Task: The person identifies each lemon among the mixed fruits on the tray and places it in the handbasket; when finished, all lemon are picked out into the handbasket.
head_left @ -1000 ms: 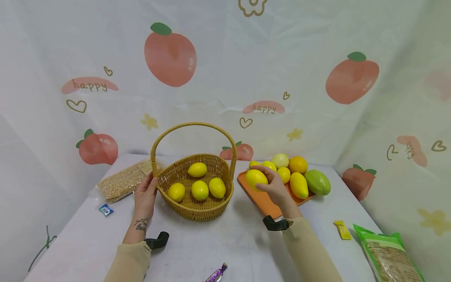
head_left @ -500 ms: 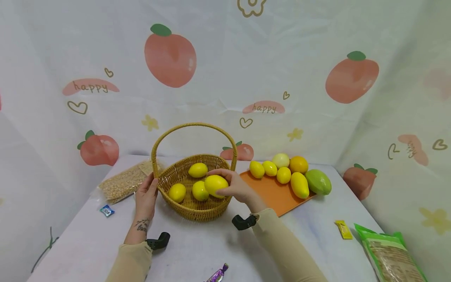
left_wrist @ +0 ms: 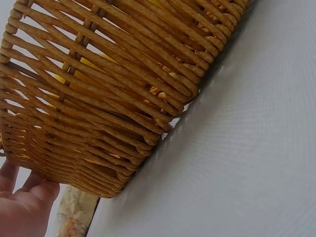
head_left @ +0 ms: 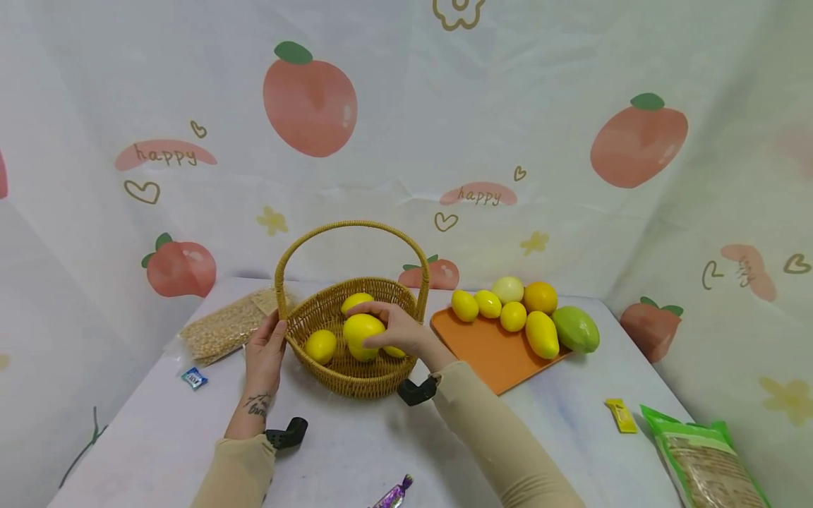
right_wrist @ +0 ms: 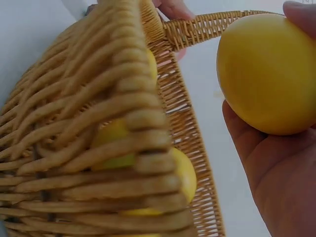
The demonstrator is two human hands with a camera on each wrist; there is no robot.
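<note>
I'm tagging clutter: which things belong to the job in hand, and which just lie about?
In the job:
right hand, holding a yellow fruit
left hand, touching the wicker basket
yellow fruits in it
probably the orange tray and its fruit

Apparently lying about:
bag of kernels
blue packet
purple wrapper
yellow packet
green-edged bag
</note>
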